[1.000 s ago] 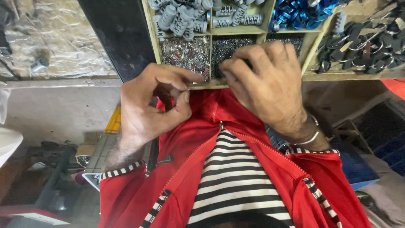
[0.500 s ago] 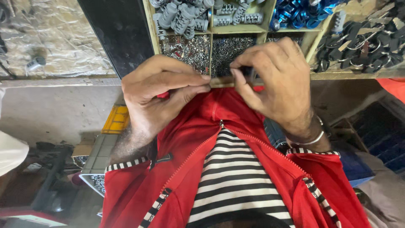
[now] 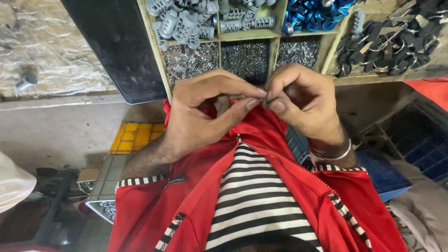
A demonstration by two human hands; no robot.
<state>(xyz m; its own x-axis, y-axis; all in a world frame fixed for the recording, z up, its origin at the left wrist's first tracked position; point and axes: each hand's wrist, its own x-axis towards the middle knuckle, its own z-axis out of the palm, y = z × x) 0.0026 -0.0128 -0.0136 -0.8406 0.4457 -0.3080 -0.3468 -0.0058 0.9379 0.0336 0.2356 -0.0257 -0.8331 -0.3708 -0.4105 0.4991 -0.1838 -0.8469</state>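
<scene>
1. Since 1 second ago, the right hand (image 3: 303,100) has left the compartment tray (image 3: 275,35).
2. Both hands now meet fingertip to fingertip; the left hand (image 3: 205,116) and right pinch a tiny metal part (image 3: 262,98), just below the tray's near edge.

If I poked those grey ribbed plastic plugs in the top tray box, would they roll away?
Probably only a little: the grey ribbed plugs look round but lie heaped within the compartment walls. Being plastic, they likely feel light, and the ribs should aid grip.
</scene>
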